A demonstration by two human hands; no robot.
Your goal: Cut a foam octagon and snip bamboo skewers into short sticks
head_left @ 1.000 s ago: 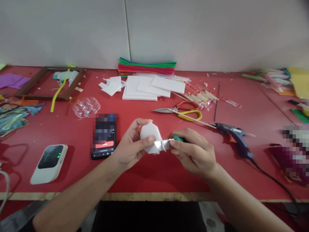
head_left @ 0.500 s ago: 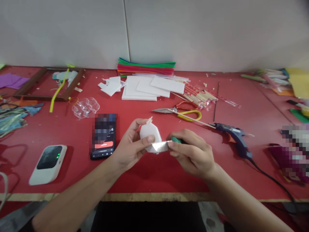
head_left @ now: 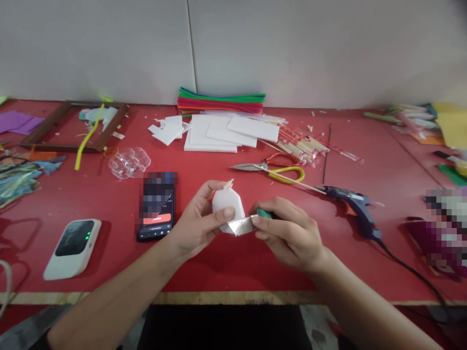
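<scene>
My left hand (head_left: pixel 199 221) is closed on a small white foam piece (head_left: pixel 229 203) with cut corners, thumb on its front face, held just above the red table (head_left: pixel 233 262). My right hand (head_left: pixel 292 233) grips a green-handled knife (head_left: pixel 263 213). Its silver blade (head_left: pixel 241 226) lies against the lower edge of the foam piece. A thin sliver of foam sticks up at the piece's top edge.
A black phone (head_left: pixel 157 206) and a white pocket device (head_left: pixel 72 248) lie to the left. Scissors (head_left: pixel 272 167), a blue glue gun (head_left: pixel 355 206) with cord, wooden sticks (head_left: pixel 302 143), white foam sheets (head_left: pixel 226 131) and coloured sheets (head_left: pixel 221 101) lie behind. A wooden frame (head_left: pixel 69 125) is far left.
The blade has slid left along the foam piece's lower edge, and my left hand has turned the piece slightly. A foam sliver now stands at its top.
</scene>
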